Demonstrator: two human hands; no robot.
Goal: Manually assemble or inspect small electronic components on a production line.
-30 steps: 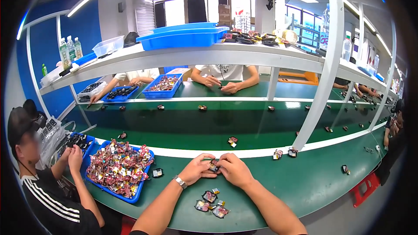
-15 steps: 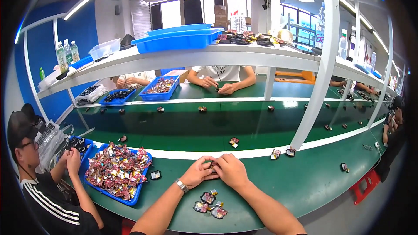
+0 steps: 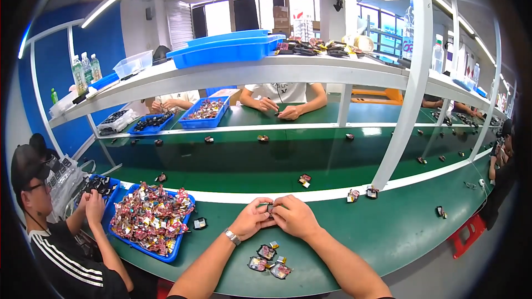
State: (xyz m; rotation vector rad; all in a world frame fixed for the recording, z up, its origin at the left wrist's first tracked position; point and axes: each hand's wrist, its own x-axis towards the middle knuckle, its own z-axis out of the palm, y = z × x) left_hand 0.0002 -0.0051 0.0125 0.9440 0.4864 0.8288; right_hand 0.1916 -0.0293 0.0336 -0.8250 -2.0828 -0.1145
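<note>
My left hand and my right hand meet at the middle of the green bench, just short of the white strip that runs along it, and between them I pinch a small dark boxy part, with fingers of both hands pressed against its sides; only its top edge shows above my knuckles, so I cannot tell its exact shape. It sits clear of the bench surface, held up between my fingertips. I judge it light and stiff, likely hard plastic, small enough to slip or flick away if I squeeze unevenly, so the safest hold seems to be on its two opposite flat sides rather than its corners. A silver metal wristwatch sits on my left wrist. Just below my hands, near the bench's front edge, lies a little cluster of dark pieces with shiny coloured wrapping. To my left, a shallow blue plastic tray is heaped with many similar bright red and gold wrapped pieces, and one dark piece lies just beside its right rim. Farther left, a person in a black cap works with both hands at another blue tray.
</note>
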